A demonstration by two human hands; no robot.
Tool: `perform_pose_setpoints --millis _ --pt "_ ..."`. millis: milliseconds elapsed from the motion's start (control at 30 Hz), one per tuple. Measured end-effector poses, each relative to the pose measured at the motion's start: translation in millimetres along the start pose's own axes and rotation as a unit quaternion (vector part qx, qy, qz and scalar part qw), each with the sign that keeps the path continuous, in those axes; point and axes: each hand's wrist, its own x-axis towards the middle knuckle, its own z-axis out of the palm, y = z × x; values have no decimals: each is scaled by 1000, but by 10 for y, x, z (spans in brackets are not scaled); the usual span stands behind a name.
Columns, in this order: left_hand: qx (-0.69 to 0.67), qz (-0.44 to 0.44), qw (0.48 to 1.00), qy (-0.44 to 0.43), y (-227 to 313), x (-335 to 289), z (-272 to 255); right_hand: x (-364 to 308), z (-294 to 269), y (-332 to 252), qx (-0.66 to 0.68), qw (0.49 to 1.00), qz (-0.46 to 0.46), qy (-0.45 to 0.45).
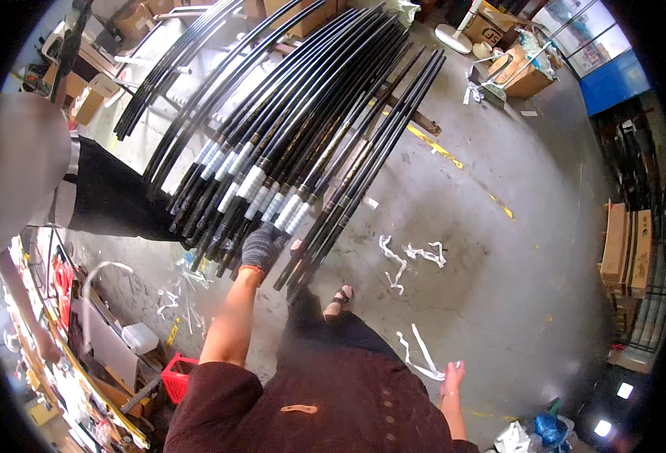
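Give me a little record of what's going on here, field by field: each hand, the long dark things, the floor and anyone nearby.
Left hand: in a grey glove with an orange cuff, touching the near ends of the rods; its grip is unclear
Right hand: bare, holding a white strip
Rods: many, long and black, several with white bands near their near ends
Floor: grey, with loose white scraps and yellow tape
Nearby: another person at the left
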Motion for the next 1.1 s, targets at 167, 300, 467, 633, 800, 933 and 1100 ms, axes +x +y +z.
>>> perform_pose_setpoints --millis 167,300,467,633,800,933,1100 --pt "-387 18 908 -160 586 23 -446 393 339 44 12 999 15 -37" --pt "-566 133 790 -195 1585 -61 -1107 354 932 -677 0 991 -69 -115" --pt "-642 130 651 -384 1956 -358 -1066 -154 1307 -1683 -11 949 -152 -276" --pt "-679 143 609 -383 2361 -496 -1018 -1120 1634 -2634 -68 843 -340 -412" --pt "-668 173 616 -380 2554 -633 -968 -1525 1625 -3108 -86 784 -474 -391" --pt "-658 207 603 -402 2604 -737 -994 -1546 1488 -3181 -127 767 -431 -459" --pt "-663 211 591 -409 2678 -793 -939 -1705 1408 -3171 -152 769 -490 -381"
